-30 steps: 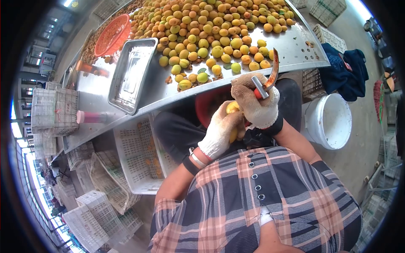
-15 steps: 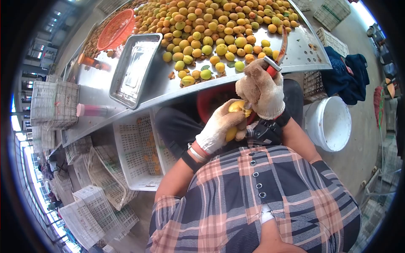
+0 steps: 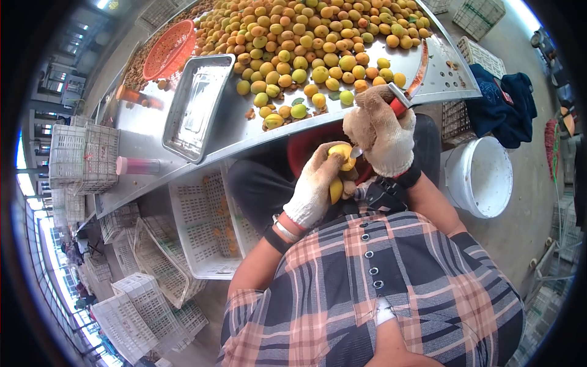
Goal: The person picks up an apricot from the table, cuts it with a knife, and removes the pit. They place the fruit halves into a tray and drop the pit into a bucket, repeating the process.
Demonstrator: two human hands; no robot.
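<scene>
Yellow fruit (image 3: 343,157) sits in the fingers of my gloved left hand (image 3: 313,185), with a second yellow piece (image 3: 335,190) lower in the same grip. My gloved right hand (image 3: 384,131) is wrapped round a red-handled peeler (image 3: 398,105). A small metal tip (image 3: 356,152) shows below the right glove, close against the fruit's right side. A long curved reddish strip (image 3: 420,72) rises above the peeler at the table edge. Both hands are over my lap, in front of a partly hidden red container (image 3: 299,150).
A pile of yellow-green fruit (image 3: 306,37) covers much of the metal table (image 3: 137,137). A steel tray (image 3: 199,107), an orange basket (image 3: 169,50) and a pink cylinder (image 3: 137,166) are left. White crates (image 3: 205,226) are below; a white bucket (image 3: 489,177) stands right.
The fruit in my left hand has turned slightly, and the metal tip is now more visible beside it. The view has shifted a little; both hands keep their grips.
</scene>
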